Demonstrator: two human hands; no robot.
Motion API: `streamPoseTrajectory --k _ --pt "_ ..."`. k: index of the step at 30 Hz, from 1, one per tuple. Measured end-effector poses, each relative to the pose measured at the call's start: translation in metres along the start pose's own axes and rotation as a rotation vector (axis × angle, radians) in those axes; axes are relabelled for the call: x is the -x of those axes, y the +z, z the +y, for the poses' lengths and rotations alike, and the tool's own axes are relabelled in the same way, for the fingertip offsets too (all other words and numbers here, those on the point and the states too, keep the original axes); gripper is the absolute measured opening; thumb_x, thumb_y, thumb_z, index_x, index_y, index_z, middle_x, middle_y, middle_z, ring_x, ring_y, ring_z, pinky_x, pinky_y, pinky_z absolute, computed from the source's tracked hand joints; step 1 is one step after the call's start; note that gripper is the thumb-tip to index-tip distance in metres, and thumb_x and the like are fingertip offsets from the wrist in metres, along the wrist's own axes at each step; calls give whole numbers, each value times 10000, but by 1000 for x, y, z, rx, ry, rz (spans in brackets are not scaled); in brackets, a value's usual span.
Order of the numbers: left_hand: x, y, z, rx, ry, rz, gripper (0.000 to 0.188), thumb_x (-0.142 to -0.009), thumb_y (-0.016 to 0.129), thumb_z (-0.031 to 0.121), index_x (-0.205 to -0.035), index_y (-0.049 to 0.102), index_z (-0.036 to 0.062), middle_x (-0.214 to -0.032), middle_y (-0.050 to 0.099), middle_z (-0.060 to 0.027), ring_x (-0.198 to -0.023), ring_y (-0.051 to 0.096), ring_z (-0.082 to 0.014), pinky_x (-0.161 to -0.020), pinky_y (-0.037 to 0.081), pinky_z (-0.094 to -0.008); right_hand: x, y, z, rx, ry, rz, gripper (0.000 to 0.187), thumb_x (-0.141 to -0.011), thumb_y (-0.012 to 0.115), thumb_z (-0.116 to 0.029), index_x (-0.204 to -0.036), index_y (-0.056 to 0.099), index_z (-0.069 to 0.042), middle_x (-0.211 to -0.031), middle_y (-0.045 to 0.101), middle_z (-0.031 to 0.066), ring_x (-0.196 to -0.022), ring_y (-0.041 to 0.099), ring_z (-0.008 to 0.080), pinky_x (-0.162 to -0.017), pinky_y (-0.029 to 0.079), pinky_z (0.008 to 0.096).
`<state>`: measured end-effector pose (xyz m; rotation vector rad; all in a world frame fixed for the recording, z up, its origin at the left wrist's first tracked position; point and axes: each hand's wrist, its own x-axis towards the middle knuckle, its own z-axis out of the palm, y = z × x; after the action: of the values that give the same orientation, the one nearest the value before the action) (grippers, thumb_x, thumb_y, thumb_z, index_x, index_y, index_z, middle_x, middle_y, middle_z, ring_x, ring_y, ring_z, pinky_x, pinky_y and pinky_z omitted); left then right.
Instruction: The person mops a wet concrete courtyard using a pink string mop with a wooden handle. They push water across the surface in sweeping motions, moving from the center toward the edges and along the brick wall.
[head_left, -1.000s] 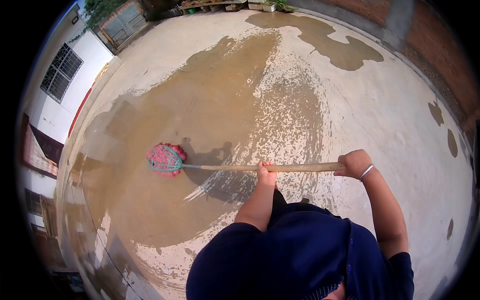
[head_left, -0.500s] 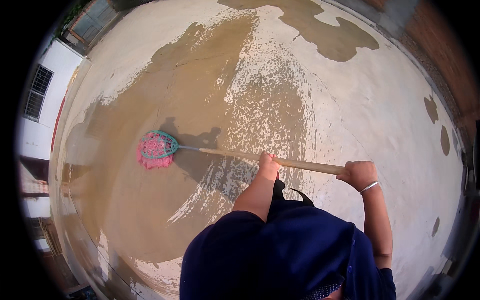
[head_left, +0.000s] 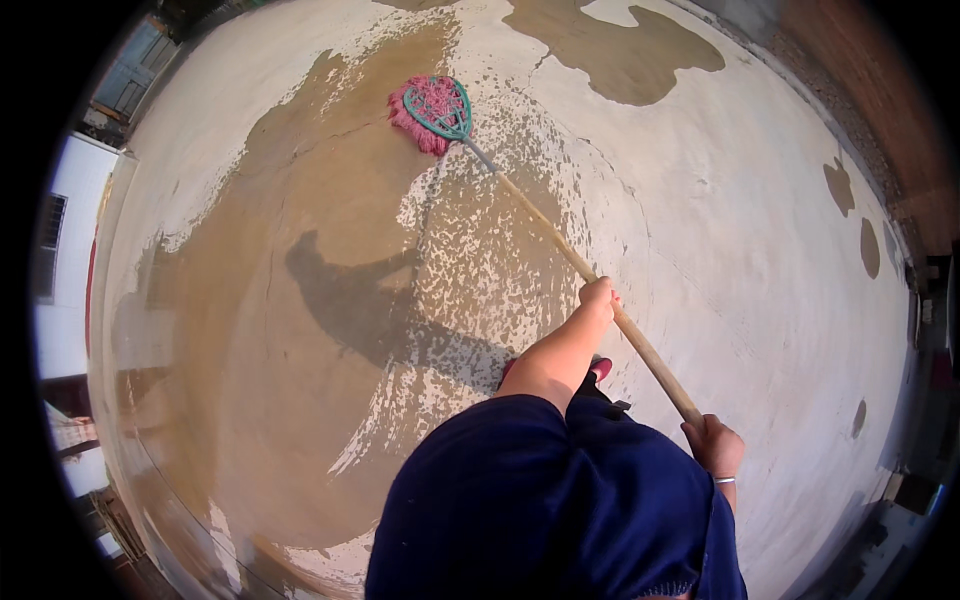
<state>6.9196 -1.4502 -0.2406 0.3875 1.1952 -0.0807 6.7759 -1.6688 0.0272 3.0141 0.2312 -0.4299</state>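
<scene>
A mop with a light wooden handle (head_left: 545, 228) slants up and to the left across the view. Its head (head_left: 432, 108) is a green plastic frame with pink strands, resting on the wet concrete at the far side. My left hand (head_left: 598, 294) is wrapped round the middle of the handle. Lower down, my right hand (head_left: 714, 444), with a silver bangle at the wrist, grips the handle's near end. Under the mop, the concrete floor (head_left: 300, 290) is brown and wet, with pale, speckled patches beside the handle.
A white building (head_left: 75, 250) with a barred window runs along the left edge. A brick-coloured wall (head_left: 880, 110) borders the far right. Another dark puddle (head_left: 630, 50) lies at the far side. My shadow (head_left: 370, 300) falls on the wet floor, and a pink shoe (head_left: 600, 369) shows below me.
The mop head has swept from the left to the far side, so the handle now points away instead of sideways. My left hand moved right, and my right hand came lower and nearer.
</scene>
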Motion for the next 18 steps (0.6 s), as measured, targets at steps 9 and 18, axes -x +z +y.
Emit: streamPoseTrajectory --k 9,18 --pt "-4 85 81 194 157 -121 136 -774 589 86 -718 467 68 -602 453 -26 -494 447 -148 -484 425 -315 -132 -32 40 -58 -264 -10 361 -716 654 -442 -717 568 -91 -582 584 97 -551 577 295 -504 448 393" --pt "-17 33 181 621 292 -57 217 -820 552 105 -661 403 109 -576 409 4 -497 417 -119 -515 420 -254 -284 -77 -13 -43 -792 80 344 -714 648 -433 -690 561 -100 -552 562 80 -521 559 277 -483 433 386"
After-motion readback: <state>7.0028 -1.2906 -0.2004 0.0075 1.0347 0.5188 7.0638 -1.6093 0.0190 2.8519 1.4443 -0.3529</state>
